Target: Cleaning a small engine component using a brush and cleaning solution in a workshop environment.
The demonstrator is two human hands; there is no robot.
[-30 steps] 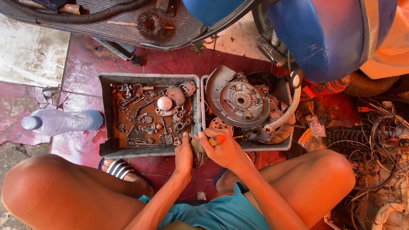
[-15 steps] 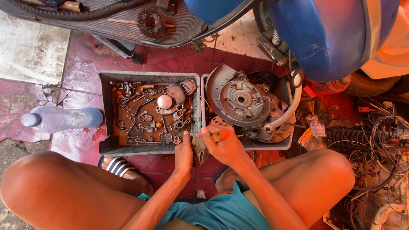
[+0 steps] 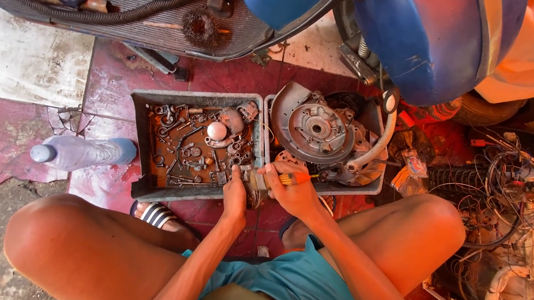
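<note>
I squat over two grey trays on a red tiled floor. My left hand (image 3: 235, 197) grips a small round metal part (image 3: 256, 190) at the near edge between the trays. My right hand (image 3: 290, 188) is closed around a screwdriver with an orange and yellow handle (image 3: 297, 178), its handle end pointing right. The left tray (image 3: 139, 147) holds several rusty bolts, washers and small engine parts. The right tray (image 3: 378, 187) holds a large round grey engine cover (image 3: 314, 126).
A plastic water bottle (image 3: 84, 151) lies on its side left of the trays. A blue scooter body (image 3: 431, 32) and its black footboard (image 3: 150, 22) stand beyond them. Tangled wires (image 3: 513, 192) pile up at the right. My striped sandal (image 3: 158, 215) shows below the left tray.
My hands have stayed together at the trays' near edge, shifting only slightly; the screwdriver handle now shows more clearly to the right of my right hand.
</note>
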